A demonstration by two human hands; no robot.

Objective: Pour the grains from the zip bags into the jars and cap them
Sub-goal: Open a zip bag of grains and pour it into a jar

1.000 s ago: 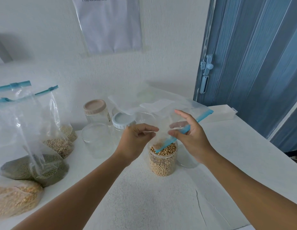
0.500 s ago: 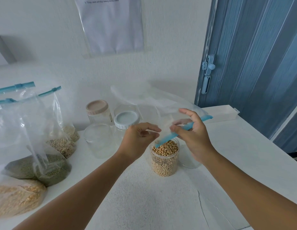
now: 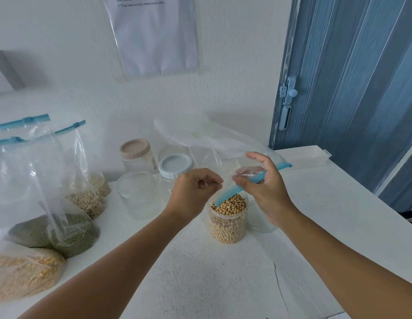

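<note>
The empty zip bag is pinched at its blue zipper strip by the right hand, directly above the full jar; the left hand is curled beside it, its grasp unclear

Two bare forearms and hands

The left hand and right hand wear no sleeves, gloves, rings, watch or bracelets; short fingernails show.
</note>
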